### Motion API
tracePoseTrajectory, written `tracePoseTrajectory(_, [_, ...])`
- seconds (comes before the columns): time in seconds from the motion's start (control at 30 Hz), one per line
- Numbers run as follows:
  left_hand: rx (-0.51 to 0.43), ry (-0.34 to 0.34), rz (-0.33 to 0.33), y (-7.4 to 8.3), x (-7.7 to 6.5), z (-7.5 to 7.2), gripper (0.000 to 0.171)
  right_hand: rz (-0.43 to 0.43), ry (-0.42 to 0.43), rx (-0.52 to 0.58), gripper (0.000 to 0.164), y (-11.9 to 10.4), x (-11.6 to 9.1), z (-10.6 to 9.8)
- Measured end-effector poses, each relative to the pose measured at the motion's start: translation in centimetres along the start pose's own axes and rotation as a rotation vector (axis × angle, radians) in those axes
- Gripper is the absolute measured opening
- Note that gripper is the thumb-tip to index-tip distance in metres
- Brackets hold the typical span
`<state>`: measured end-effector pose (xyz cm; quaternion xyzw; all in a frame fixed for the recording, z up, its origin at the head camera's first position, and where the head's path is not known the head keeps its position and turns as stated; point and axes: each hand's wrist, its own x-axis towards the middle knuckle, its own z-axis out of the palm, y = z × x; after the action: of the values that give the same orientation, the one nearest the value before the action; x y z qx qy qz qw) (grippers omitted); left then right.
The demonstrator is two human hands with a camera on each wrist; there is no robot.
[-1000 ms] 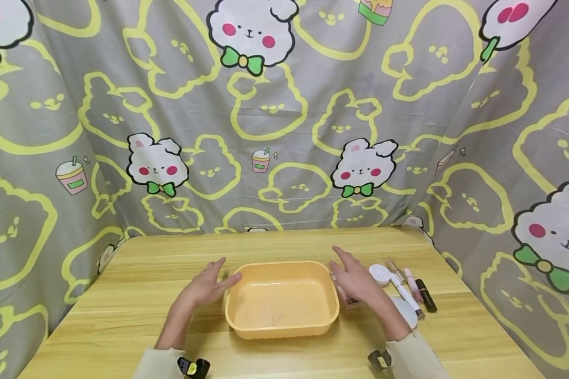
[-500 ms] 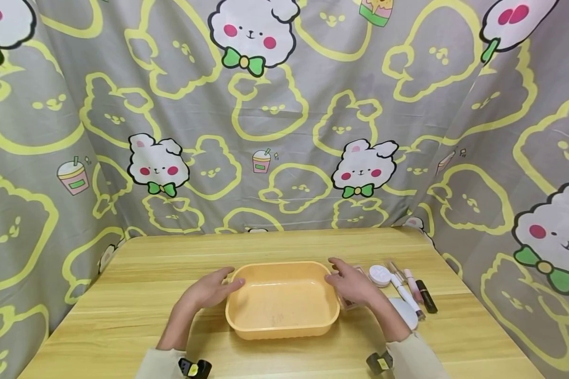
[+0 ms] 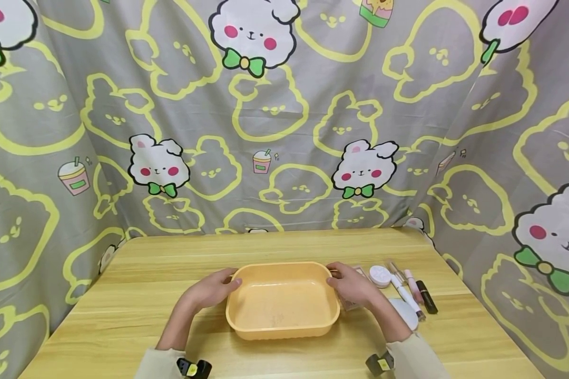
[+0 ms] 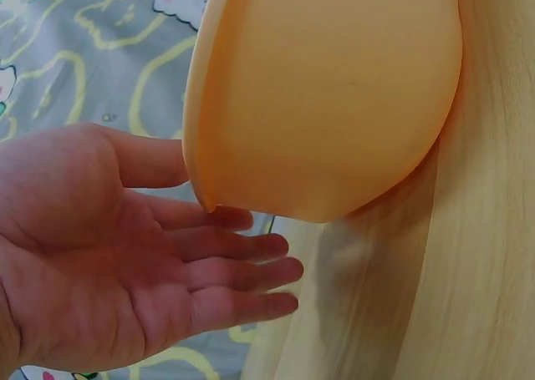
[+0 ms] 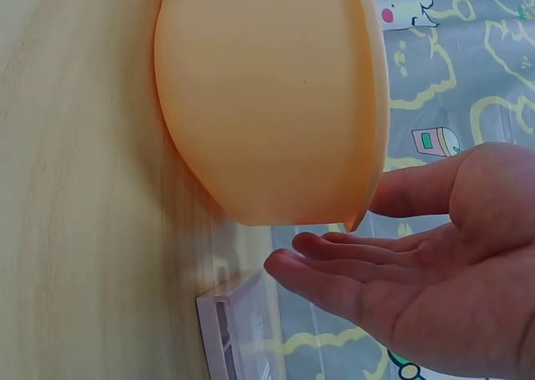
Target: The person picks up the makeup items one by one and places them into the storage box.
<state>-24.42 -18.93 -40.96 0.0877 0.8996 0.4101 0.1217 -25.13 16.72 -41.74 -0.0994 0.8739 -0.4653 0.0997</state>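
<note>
A pale orange plastic basin (image 3: 284, 332) with rounded corners stands on the wooden table, nothing inside it. At its left end my left hand (image 3: 211, 288) pinches the rim, thumb over the edge. The left wrist view has the remaining fingers (image 4: 242, 273) stretched out beneath the basin's end wall (image 4: 334, 104). Opposite, my right hand (image 3: 353, 288) takes the rim between its thumb inside and its fingers outside. From the right wrist, those bent fingers (image 5: 334, 267) show close under the rim, near a flat pinkish makeup palette (image 5: 242, 330) on the table.
Right of the right hand lie a round white compact (image 3: 380, 275), a white tube with a dark end (image 3: 405, 296), a pink tube (image 3: 413, 287), a black tube (image 3: 427, 296) and a pale round disc (image 3: 406, 313). A patterned curtain (image 3: 284, 131) surrounds the table.
Both hands have moved inward and down onto the basin's ends, and their fingers have drawn in at the rim. The basin has stayed in place.
</note>
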Motion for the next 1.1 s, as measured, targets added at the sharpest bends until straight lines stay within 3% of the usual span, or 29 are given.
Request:
tracePoseTrajectory(0.4, [-0.254,-0.064,-0.023,-0.9,0.4,0.1,0.039,-0.006,-0.012,0.082,0.038,0.3,0.2,0.0])
tracePoseTrajectory(0.67, [-0.322,-0.13,0.017,-1.5,0.6,0.1,0.039,0.007,-0.03,0.117,0.037,0.4,0.1,0.0])
tracePoseTrajectory(1.1, [-0.392,-0.115,-0.024,-2.1,0.9,0.4,0.053,-0.004,-0.033,0.12,0.036,0.8,0.3,0.0])
